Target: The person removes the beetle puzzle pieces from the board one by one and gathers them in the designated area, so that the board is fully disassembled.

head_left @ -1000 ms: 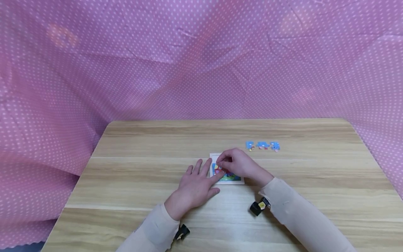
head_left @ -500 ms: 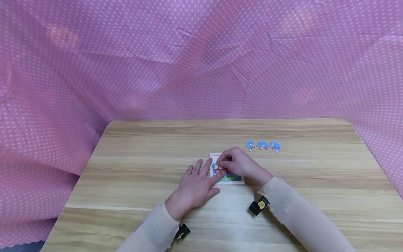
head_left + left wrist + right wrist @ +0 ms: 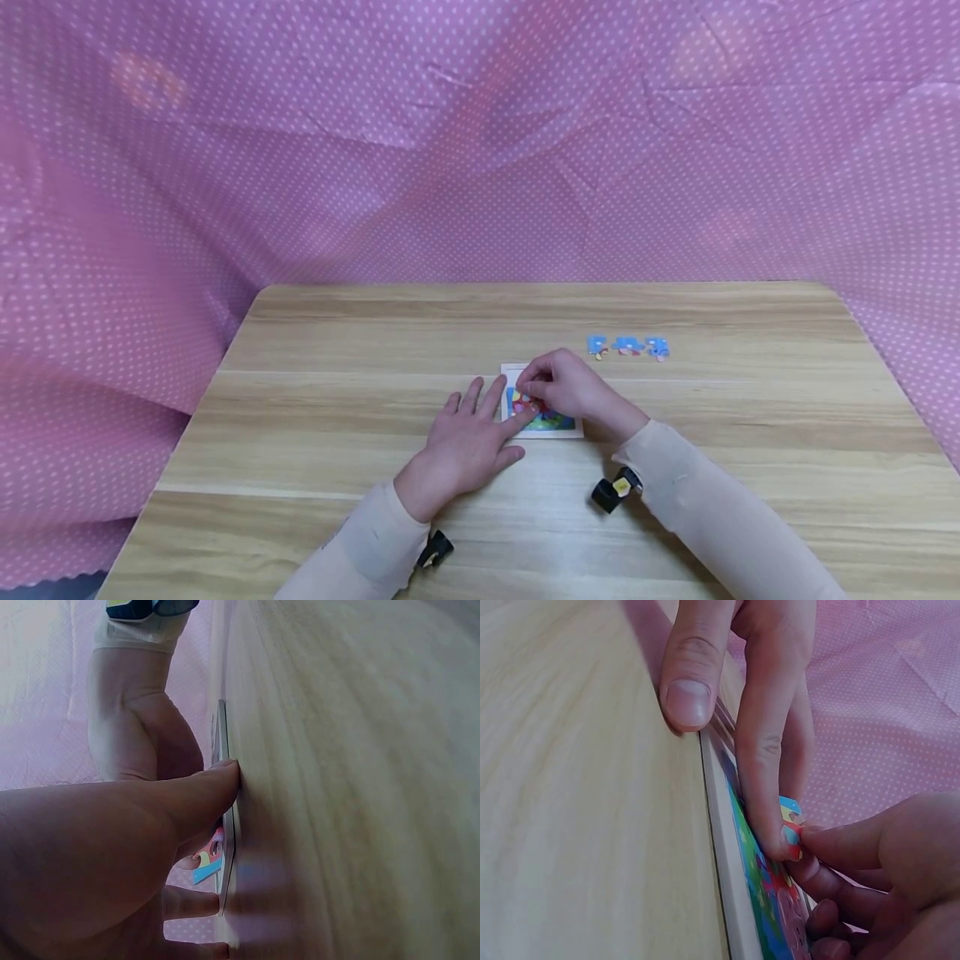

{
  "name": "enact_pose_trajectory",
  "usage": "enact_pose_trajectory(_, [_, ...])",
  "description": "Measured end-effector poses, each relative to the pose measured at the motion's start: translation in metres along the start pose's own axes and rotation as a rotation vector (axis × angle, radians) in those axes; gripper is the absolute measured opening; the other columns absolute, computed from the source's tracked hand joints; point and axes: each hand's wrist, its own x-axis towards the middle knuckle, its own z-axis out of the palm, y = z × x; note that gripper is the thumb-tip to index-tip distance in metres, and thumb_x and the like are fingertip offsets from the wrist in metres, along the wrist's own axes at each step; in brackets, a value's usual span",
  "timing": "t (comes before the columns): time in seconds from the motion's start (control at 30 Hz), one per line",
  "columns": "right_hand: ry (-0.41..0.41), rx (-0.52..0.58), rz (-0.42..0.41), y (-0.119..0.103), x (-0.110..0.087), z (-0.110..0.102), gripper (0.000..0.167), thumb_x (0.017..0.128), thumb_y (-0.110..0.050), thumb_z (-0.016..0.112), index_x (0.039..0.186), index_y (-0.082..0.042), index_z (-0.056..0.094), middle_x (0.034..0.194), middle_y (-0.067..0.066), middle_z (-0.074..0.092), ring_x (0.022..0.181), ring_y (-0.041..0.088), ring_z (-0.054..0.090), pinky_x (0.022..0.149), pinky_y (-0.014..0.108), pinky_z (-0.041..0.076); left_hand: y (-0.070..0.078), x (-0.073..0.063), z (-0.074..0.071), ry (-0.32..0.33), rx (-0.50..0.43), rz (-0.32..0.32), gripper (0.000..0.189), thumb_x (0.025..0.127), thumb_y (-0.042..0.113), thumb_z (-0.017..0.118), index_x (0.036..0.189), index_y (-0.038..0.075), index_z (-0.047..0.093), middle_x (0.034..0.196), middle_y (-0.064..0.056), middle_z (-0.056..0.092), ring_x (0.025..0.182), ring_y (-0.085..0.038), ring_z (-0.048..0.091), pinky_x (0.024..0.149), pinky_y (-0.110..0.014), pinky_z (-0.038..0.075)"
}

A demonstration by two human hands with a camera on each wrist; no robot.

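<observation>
A small jigsaw puzzle (image 3: 551, 423) in a white frame (image 3: 517, 367) lies on the table, partly covered by both hands. My left hand (image 3: 467, 450) is spread flat beside it with fingers extended. Its index fingertip rests on the puzzle, touching a red and blue piece in the right wrist view. My right hand (image 3: 572, 388) reaches over the puzzle from the right, thumb and index finger pinching a puzzle piece (image 3: 790, 807). That piece is slightly raised at its far edge in the right wrist view, and the fingers hide much of it.
Three loose blue puzzle pieces, a left one (image 3: 596, 344), a middle one (image 3: 627, 344) and a right one (image 3: 657, 347), lie in a row behind the right hand. A pink dotted cloth (image 3: 480, 167) hangs behind the wooden table (image 3: 337, 333). Each wrist wears a black camera.
</observation>
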Motion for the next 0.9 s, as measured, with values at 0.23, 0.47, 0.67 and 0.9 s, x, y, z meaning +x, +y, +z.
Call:
enact_pose_trajectory(0.23, [0.039, 0.028, 0.015, 0.0000, 0.0031, 0.0005, 0.015, 0.106, -0.008, 0.067, 0.106, -0.010, 0.082, 0.096, 0.005, 0.077, 0.086, 0.017, 0.066, 0.078, 0.029, 0.054, -0.0013, 0.0005, -0.0011, -0.007, 0.000, 0.002, 0.057, 0.111, 0.057, 0.049, 0.166, 0.050, 0.035, 0.182, -0.011, 0.019, 0.164, -0.046, 0.027, 0.127, -0.066, 0.033])
enact_pose_trajectory(0.47, [0.065, 0.024, -0.002, 0.0012, 0.0016, -0.0002, 0.014, 0.106, -0.011, 0.068, 0.108, -0.011, 0.082, 0.100, 0.005, 0.076, 0.088, 0.018, 0.065, 0.079, 0.031, 0.054, -0.0020, 0.0006, -0.0015, -0.012, -0.019, 0.000, 0.058, 0.111, 0.057, 0.048, 0.167, 0.050, 0.032, 0.182, -0.011, 0.018, 0.165, -0.046, 0.024, 0.128, -0.066, 0.031])
enact_pose_trajectory(0.67, [0.056, 0.098, 0.016, 0.0025, -0.0016, -0.0048, 0.016, 0.108, -0.011, 0.064, 0.112, -0.012, 0.080, 0.103, 0.008, 0.073, 0.085, 0.020, 0.063, 0.072, 0.028, 0.053, -0.0022, 0.0021, -0.0004, -0.005, -0.017, 0.002, 0.059, 0.111, 0.058, 0.048, 0.167, 0.050, 0.032, 0.182, -0.013, 0.018, 0.165, -0.048, 0.024, 0.128, -0.067, 0.030])
enact_pose_trajectory(0.9, [0.069, 0.141, 0.020, 0.0066, -0.0017, -0.0072, 0.016, 0.108, -0.012, 0.064, 0.117, -0.011, 0.078, 0.107, 0.009, 0.073, 0.090, 0.020, 0.063, 0.074, 0.029, 0.054, -0.0029, 0.0029, 0.0001, -0.007, -0.014, 0.001, 0.060, 0.110, 0.059, 0.049, 0.167, 0.052, 0.031, 0.182, -0.013, 0.018, 0.165, -0.048, 0.025, 0.127, -0.068, 0.031])
